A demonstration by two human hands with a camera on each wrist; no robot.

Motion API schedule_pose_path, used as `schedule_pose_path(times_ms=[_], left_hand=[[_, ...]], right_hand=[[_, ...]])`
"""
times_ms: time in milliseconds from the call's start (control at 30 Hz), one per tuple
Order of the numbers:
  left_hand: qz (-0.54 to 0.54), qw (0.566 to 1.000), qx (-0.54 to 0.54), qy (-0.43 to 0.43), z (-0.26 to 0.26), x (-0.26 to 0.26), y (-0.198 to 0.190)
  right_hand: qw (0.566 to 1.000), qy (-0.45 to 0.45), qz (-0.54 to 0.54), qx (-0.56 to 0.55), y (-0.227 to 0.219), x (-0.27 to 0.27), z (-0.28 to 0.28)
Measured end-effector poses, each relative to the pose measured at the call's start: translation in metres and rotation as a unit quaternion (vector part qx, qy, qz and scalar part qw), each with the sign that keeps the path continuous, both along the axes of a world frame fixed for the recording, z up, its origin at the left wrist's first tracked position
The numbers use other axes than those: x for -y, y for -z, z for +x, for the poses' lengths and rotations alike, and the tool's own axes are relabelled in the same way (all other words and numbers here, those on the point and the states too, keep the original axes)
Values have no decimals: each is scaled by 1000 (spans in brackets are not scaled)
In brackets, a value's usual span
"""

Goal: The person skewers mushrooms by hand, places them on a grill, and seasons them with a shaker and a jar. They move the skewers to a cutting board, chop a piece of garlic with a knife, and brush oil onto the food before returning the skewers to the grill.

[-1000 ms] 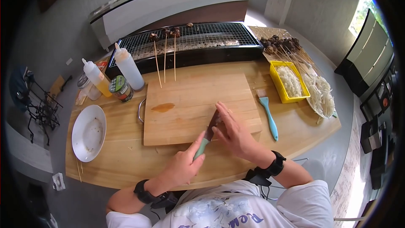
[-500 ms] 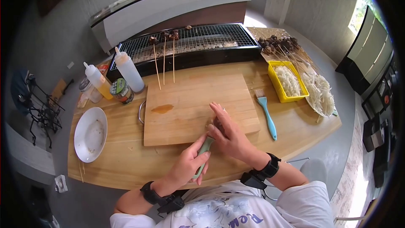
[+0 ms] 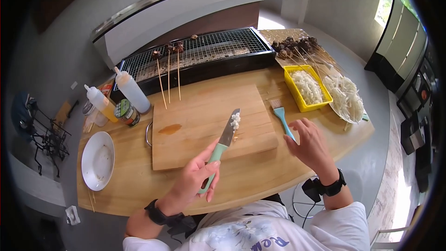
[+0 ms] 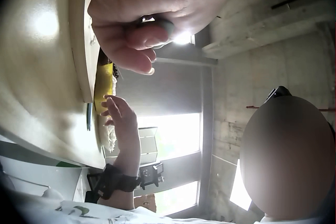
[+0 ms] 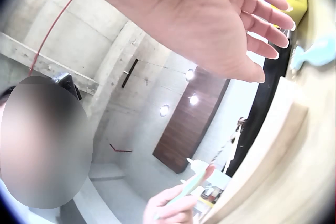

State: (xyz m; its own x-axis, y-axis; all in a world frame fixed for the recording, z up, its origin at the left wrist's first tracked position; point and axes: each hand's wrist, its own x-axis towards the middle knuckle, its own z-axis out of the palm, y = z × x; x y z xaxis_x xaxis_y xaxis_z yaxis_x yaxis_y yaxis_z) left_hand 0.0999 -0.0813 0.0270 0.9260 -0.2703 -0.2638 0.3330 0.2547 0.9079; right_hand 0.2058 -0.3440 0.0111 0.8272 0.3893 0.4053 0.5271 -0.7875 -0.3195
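In the head view my left hand [image 3: 195, 176] grips the green handle of a knife [image 3: 227, 135], its blade slanting over the wooden cutting board [image 3: 204, 111]. Small white chopped pieces [image 3: 236, 120] lie along the blade's right edge. A few pale tan crumbs [image 3: 235, 138] are just below them. My right hand [image 3: 312, 146] hovers over the table right of the board, fingers loosely spread and holding nothing. Its thumb is close to the blue basting brush [image 3: 283, 123]. The right wrist view shows the same right hand [image 5: 220, 24] with relaxed fingers.
A yellow basket [image 3: 304, 104] of white shreds and a plate of white strips [image 3: 346, 97] stand at the right. Behind the board is a grill [image 3: 204, 65] bearing several skewers. Squeeze bottles [image 3: 132, 90], a jar [image 3: 126, 112] and a white dish [image 3: 97, 160] are at the left.
My right hand has lifted off the knife blade and moved right, toward the brush. The blade and white pieces now show. My left hand keeps hold of the knife.
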Motion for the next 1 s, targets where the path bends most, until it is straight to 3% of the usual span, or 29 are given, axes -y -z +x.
schedule_pose_path(times_ms=[100,267,400,500,567,600,633,667,767,900,967,1000], left_hand=[[-2,1000,15,27,16,9,-12],[14,996,49,73,68,39,-34],[-4,993,72,92,124,68,-28],[76,986,111,97,153,92,-30],[351,911,202,81,164,108,-33],[352,910,203,83,170,112,-26],[480,810,330,66,177,115,-17],[587,677,442,47,182,118,-9],[639,642,419,61,180,127,-13],[636,654,405,57,184,120,-11],[549,714,432,55,190,113,-8],[549,714,431,53,188,113,-13]], right_hand=[[995,38,-47,-81,11,15,-6],[994,57,-53,-77,25,11,-5],[993,66,-53,-86,28,8,3],[989,57,-77,-116,31,14,8],[992,38,-59,-102,36,21,10],[992,40,-57,-101,35,24,11],[990,43,-43,-128,33,26,11],[986,45,-28,-157,33,29,11],[988,28,22,-147,38,42,10],[993,19,21,-118,35,62,0],[990,30,63,-123,24,74,-7],[990,28,62,-123,18,77,-10]])
